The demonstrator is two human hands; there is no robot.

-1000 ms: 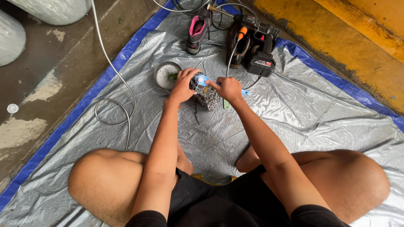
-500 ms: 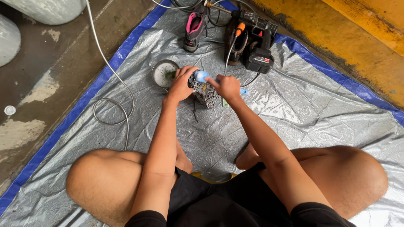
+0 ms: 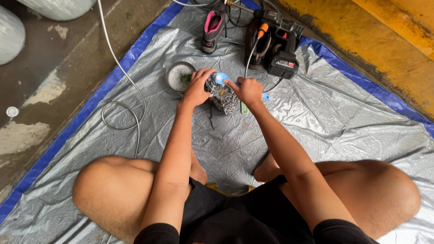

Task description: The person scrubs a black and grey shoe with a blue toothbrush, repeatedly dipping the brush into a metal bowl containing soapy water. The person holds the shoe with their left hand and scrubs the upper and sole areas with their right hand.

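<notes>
I sit cross-legged on a grey tarp [image 3: 316, 117] with a blue border. My left hand [image 3: 197, 88] grips a dark shoe [image 3: 222, 98] turned sole-up, its patterned tread facing me. My right hand [image 3: 246, 89] holds a small blue brush [image 3: 220, 78] against the sole near the heel. A green strip [image 3: 244, 108] and a small blue piece [image 3: 266, 96] lie on the tarp beside the right hand.
A round metal bowl [image 3: 179, 75] sits just left of the shoe. Farther back stand a pink-lined shoe [image 3: 212, 28], another dark shoe [image 3: 259, 45] and a black power tool [image 3: 282, 56]. A grey hose [image 3: 118, 106] loops over the tarp's left edge. A yellow wall [image 3: 384, 49] borders the right.
Both hands stay on the shoe; the right hand with the blue brush has shifted a little across the sole. The view has drifted slightly.
</notes>
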